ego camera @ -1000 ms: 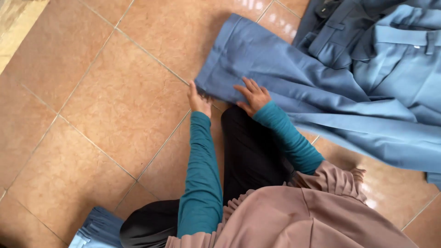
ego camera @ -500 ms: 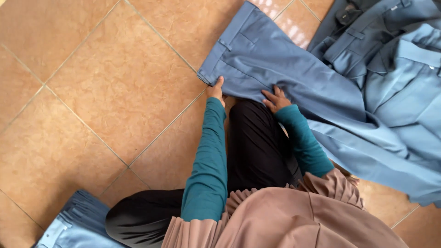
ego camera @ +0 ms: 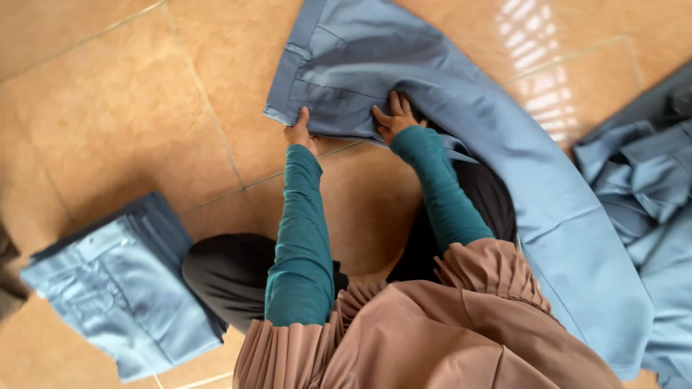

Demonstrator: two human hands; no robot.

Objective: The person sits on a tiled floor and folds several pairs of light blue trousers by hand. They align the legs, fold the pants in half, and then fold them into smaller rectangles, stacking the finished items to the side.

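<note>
The blue trousers (ego camera: 461, 122) lie flat on the floor (ego camera: 108, 108), long axis running from waistband away rightward; left hand (ego camera: 300, 132) pinches the waistband corner, right hand (ego camera: 393, 119) rests beside it, fingers spread flat, gripping nothing.

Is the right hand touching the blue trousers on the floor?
Touching. The head view shows the right hand lying flat on the blue trousers, fingers spread on the cloth near the waistband.
</note>
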